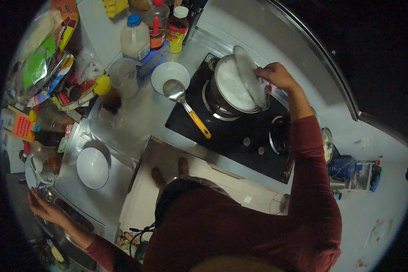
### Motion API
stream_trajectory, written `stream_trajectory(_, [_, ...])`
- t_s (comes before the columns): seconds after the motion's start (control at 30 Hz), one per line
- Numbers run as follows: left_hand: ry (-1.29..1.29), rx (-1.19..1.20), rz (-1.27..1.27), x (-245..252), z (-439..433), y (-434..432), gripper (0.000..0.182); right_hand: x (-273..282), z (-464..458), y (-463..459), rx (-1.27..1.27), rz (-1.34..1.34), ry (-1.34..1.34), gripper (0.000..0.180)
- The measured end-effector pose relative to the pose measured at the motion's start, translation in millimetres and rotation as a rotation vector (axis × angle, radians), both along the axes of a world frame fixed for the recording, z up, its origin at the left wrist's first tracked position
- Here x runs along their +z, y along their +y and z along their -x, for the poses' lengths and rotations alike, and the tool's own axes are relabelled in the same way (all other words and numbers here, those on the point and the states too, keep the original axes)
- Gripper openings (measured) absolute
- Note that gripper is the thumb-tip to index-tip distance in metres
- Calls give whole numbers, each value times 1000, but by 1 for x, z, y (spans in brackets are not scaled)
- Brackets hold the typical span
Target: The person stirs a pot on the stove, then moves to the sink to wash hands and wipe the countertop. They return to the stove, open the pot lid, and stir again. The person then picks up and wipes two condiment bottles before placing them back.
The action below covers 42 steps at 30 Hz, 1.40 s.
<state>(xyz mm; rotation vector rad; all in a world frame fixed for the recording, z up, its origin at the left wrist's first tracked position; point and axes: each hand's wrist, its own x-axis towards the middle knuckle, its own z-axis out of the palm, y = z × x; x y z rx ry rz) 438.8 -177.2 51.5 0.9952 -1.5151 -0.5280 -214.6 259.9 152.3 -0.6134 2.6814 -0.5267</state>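
Observation:
My right hand [275, 77] grips the knob of a pot lid [248, 73], seemingly through a pinkish cloth. The lid is tilted over the right part of a metal pot [221, 86] on the stove, and white foamy liquid [230, 80] shows inside. My left hand [46, 207] is held out above the sink edge at the lower left, fingers apart, near stacked pale dishes [32, 173]; it seems to hold nothing. A metal ladle with a yellow handle [200, 124] rests across the rim of a white bowl [156, 76], its handle reaching over the stove.
A second white bowl [92, 168] stands on the steel counter [136, 115]. Bottles [135, 37], a plastic jug [123, 76] and bagged packages [40, 64] crowd the back and left. The black stove [224, 136] has another burner [278, 134] under my right forearm.

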Motion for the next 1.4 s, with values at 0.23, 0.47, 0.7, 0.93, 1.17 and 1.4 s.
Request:
stream_trajectory(0.23, [-43, -72, 22, -18, -15, -27, 33, 18, -4, 32, -196, 474, -311, 42])
stream_trajectory(0.47, [-11, -95, -7, -26, -21, -41, 31, 28, -26, 38, -142, 542, -273, 35])
stream_trajectory(0.7, [-44, -143, -135, -29, -20, -32, 25, 48, -47, 18, -98, 388, -61, 36])
stream_trajectory(0.93, [-82, -155, -13, -33, -33, -31, 23, 54, -61, 6, 39, 208, 224, 40])
stream_trajectory(1.17, [-63, -158, -45, -44, -51, -36, 22, 60, -67, 0, -3, 195, 145, 35])
stream_trajectory(1.4, [-37, -160, -59, -51, -58, -35, 21, 56, -63, -1, 14, 139, 172, 40])
